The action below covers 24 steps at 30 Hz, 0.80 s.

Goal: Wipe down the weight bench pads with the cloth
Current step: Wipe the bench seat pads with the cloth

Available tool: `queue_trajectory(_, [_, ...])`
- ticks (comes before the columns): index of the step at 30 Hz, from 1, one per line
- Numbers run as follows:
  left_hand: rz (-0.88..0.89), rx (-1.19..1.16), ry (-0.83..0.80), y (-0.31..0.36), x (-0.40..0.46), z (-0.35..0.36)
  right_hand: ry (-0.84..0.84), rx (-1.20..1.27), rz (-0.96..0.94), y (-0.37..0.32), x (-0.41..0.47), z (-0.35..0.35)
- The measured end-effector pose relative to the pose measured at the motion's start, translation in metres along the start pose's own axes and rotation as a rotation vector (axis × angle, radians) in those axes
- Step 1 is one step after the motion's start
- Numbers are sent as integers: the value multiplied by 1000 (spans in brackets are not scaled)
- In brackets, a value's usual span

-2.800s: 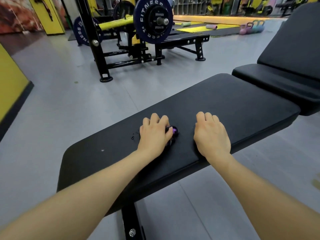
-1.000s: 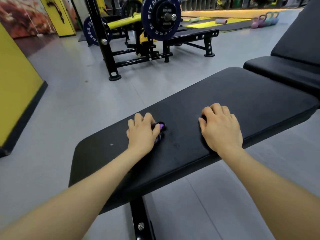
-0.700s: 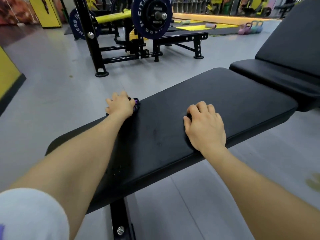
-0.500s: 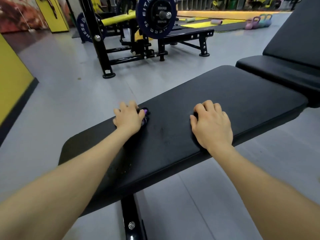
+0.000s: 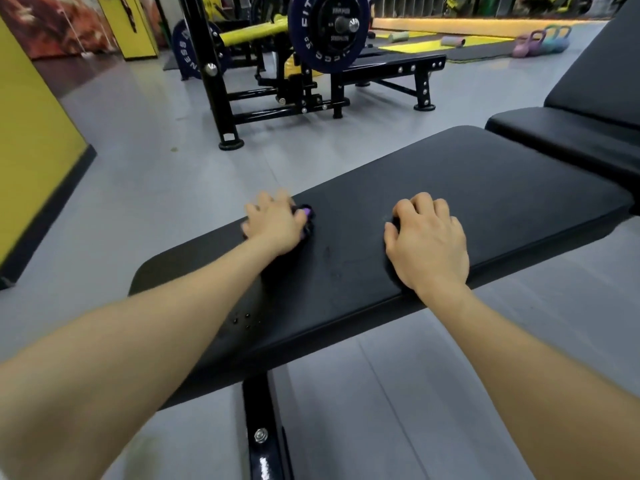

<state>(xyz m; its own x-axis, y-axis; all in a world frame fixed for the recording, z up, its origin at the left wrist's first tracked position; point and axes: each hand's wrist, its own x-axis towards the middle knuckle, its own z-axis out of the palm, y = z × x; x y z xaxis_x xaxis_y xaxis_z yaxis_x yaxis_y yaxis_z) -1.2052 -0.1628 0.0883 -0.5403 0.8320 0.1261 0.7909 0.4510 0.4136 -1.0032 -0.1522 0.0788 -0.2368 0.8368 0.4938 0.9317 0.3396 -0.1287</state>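
Since 0.5 s ago: left hand (image 5: 275, 227) sits at much the same spot near the far edge of the flat bench pad (image 5: 467, 188), slightly blurred; right hand (image 5: 427, 242) unchanged in place.

Left hand: palm down on the pad, fingers curled over a dark cloth (image 5: 304, 220) with a purple patch; only a small part of the cloth shows at the thumb side, the rest is hidden under the hand.

Right hand: palm down near the pad's near edge, fingers bent at the knuckles, tips on the pad. Whether anything lies beneath it cannot be told.

Pad surface: a few water droplets (image 5: 242, 318) beside the left forearm, faint smear marks between the two hands.

A second bench seat pad (image 5: 554, 133) with inclined backrest (image 5: 609, 81) stands just beyond the flat pad's right end. Support post (image 5: 265, 434) with bolt below the pad. Farther off on the grey floor: a black rack (image 5: 221, 88) carrying a blue weight plate (image 5: 329, 29); kettlebells (image 5: 540, 41) far right.
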Motion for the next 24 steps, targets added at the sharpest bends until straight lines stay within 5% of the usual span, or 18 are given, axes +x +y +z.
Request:
queue_trajectory(7, [446, -64, -43, 6, -96, -7, -20, 23, -3, -3, -3, -2])
queue_trajectory(14, [-55, 73, 44, -25, -15, -9, -12, 19, -16, -3, -4, -3])
queue_trajectory(17, [-27, 66, 58, -9, -42, -5, -12, 17, -16, -2, -2, -2])
queue_trajectory(24, [345, -10, 88, 17, -145, -3, -35, 50, -47, -1, -8, -4])
